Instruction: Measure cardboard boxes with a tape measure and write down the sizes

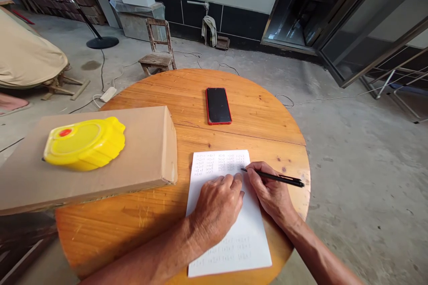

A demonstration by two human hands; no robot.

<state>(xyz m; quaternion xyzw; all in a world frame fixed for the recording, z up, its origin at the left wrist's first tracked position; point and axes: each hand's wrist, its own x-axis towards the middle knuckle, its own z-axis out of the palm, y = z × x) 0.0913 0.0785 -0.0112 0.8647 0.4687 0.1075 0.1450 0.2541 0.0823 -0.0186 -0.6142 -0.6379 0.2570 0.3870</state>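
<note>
A stack of white paper (230, 227) lies on the round wooden table, with rows of small handwritten figures near its top and fainter ones at the bottom. My right hand (272, 191) pinches a black pen (284, 179) at the paper's right edge. The pen's tip points left, at the end of the written rows. Across the middle of the sheet rests my left hand (219, 205), its fingers curled in and close together, with nothing visible in them. It covers part of the page just below the writing.
Beyond the paper, a red-cased phone (218, 106) lies on the table (267, 120). To the left, a cardboard box (140, 142) overhangs the edge, carrying a yellow plastic case (85, 142) with a red button. A small wooden chair (158, 53) and loose cables are on the floor behind.
</note>
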